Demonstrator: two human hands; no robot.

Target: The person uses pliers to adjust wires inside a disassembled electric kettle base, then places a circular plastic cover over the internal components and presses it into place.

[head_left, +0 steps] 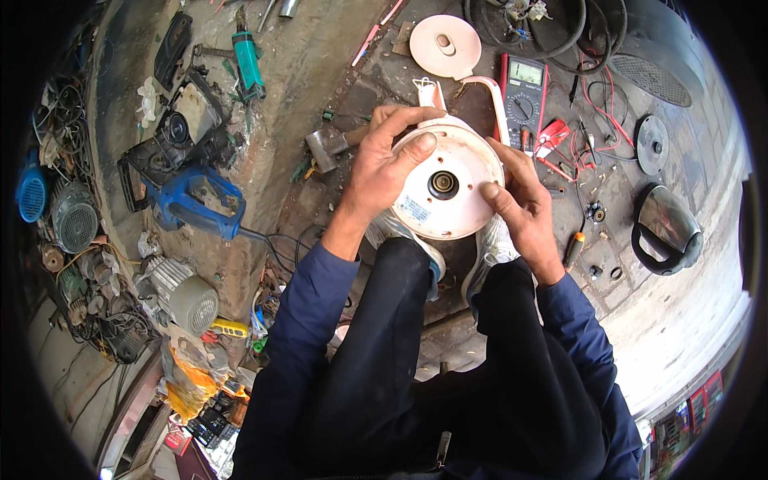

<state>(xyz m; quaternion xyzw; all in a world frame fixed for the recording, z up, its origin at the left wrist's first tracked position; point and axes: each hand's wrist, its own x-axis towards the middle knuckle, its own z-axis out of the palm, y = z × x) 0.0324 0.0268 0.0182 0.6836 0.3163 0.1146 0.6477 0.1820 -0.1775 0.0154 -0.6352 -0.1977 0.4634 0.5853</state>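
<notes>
Between my knees, both hands hold a round white kettle bottom [464, 168] with a black ring-shaped socket [442, 185] at its centre and a small printed label. My left hand [388, 164] grips its left edge, with the thumb lying over the rim. On the right edge, my right hand [524, 204] is closed, its thumb pressing on the face and its fingers behind. Just beyond lie a curved white handle-like strip [490, 100] and a pale pink-white disc [445, 46] with an oval part in its middle.
A red-and-grey multimeter [524, 96] with red leads lies at the far right, near a black disc [652, 145], a screwdriver [574, 250] and a shiny dark curved shell [668, 228]. At left are a hammer [324, 150], a blue-handled power saw [200, 200], a teal tool [248, 64] and a grey motor [180, 294].
</notes>
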